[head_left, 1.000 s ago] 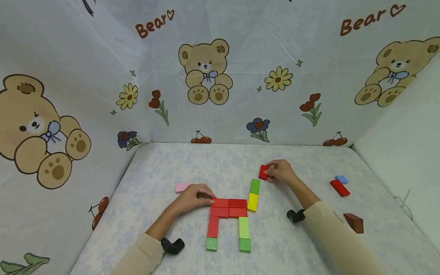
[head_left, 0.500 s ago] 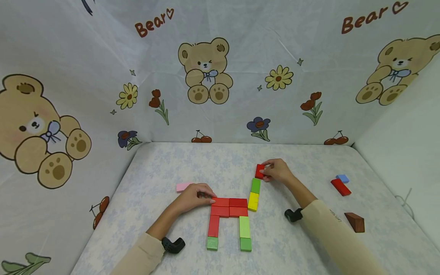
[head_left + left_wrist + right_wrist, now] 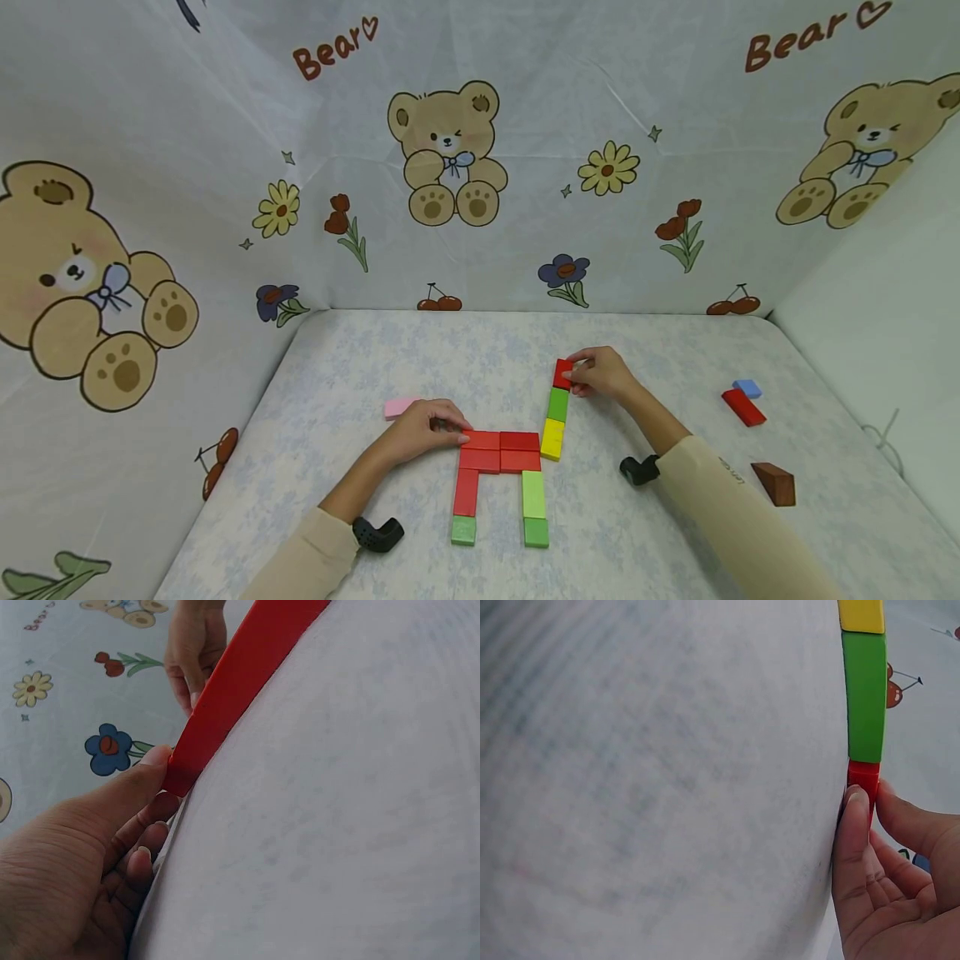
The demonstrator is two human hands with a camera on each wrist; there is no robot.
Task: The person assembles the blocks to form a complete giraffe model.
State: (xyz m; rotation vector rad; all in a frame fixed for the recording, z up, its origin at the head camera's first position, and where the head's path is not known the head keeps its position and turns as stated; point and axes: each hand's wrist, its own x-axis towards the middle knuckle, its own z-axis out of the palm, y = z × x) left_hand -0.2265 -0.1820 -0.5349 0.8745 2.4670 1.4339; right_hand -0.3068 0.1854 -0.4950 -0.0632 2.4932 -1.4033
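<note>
In the head view, my right hand [image 3: 602, 372] pinches a red block [image 3: 562, 373] between thumb and fingers. That block lines up with the far end of a green block [image 3: 558, 405], and a yellow block [image 3: 552, 439] follows on the near side. The right wrist view has the held red block [image 3: 864, 774] right at the green block's end [image 3: 865, 697]. My left hand [image 3: 424, 429] holds the left end of a red block [image 3: 481, 440] in the red group with thumb and fingertips. In the left wrist view, my thumb presses the end of this red block [image 3: 225, 697].
Below the red group, one leg is a red block [image 3: 466, 492] with a green one [image 3: 463, 531]; the other is light green [image 3: 533, 495] over green [image 3: 536, 532]. A pink block [image 3: 401, 407] lies behind my left hand. Blue [image 3: 747, 388], red [image 3: 743, 407] and brown [image 3: 775, 484] blocks lie right.
My right hand has brought the red block leftward and slightly turned it, up to the end of the green block. My left hand has stayed in place.
</note>
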